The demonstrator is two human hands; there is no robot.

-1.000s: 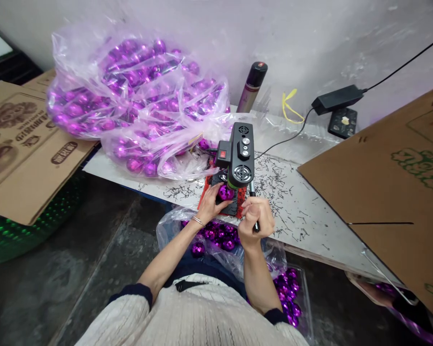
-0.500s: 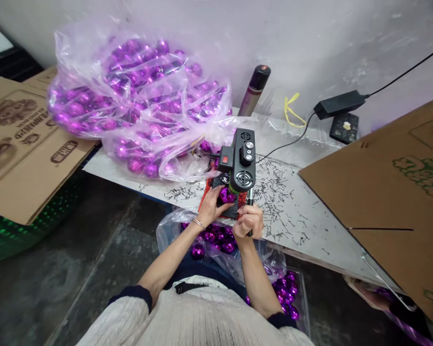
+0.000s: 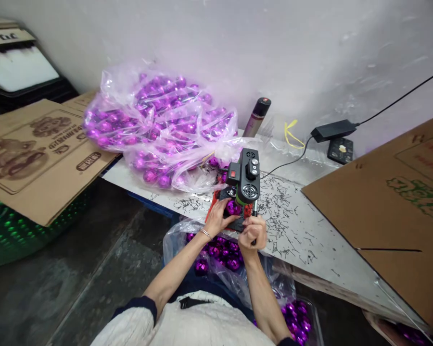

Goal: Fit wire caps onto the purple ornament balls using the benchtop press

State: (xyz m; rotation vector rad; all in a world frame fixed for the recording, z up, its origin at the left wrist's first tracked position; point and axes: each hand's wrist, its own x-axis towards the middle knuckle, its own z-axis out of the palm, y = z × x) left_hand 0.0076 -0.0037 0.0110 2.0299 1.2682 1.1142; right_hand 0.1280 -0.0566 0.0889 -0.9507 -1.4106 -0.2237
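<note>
A small black machine (image 3: 246, 176) with a red switch stands on a red pad at the near edge of the white table (image 3: 310, 240). Under its head sits a shiny purple ball (image 3: 234, 207). My left hand (image 3: 218, 217) is closed around that ball from the left. My right hand (image 3: 253, 233) is a fist wrapped round the machine's black lever, just right of the ball. Between my arms, below the table edge, a clear bag of purple balls (image 3: 220, 247) lies open.
A large clear bag of purple balls (image 3: 159, 129) fills the table's far left. Several black metal bits litter the tabletop. A dark spray can (image 3: 257, 117), a power adapter (image 3: 334, 130) and cardboard sheets (image 3: 393, 202) surround the work spot. Another cardboard sheet (image 3: 39, 149) lies left.
The view has tilted up and shifted right. My right fist stays on the lever, now closer to the machine's base. My left hand stays on the ball.
</note>
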